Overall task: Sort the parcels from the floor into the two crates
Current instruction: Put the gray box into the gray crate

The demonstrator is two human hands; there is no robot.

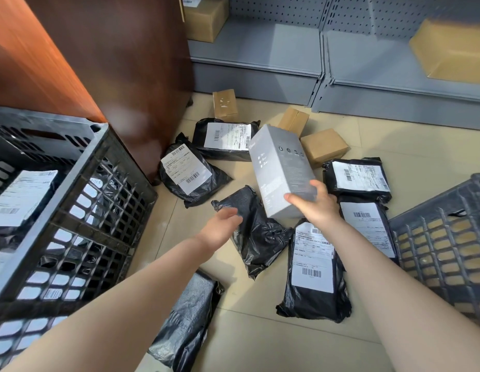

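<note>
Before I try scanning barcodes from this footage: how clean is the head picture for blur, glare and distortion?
Head view: wide-angle bending curves the grey shelving and the left crate; motion blur smears the wooden cabinet, the cardboard box on the shelf and slightly the left hand; the grey box in the right hand and the floor labels look fairly sharp; a soft sheen lies on the cabinet side.

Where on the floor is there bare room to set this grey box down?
Bare tile lies near you, between the two forearms, and farther off before the grey shelving base. The middle is crowded with black mailer bags and cardboard boxes.
</note>
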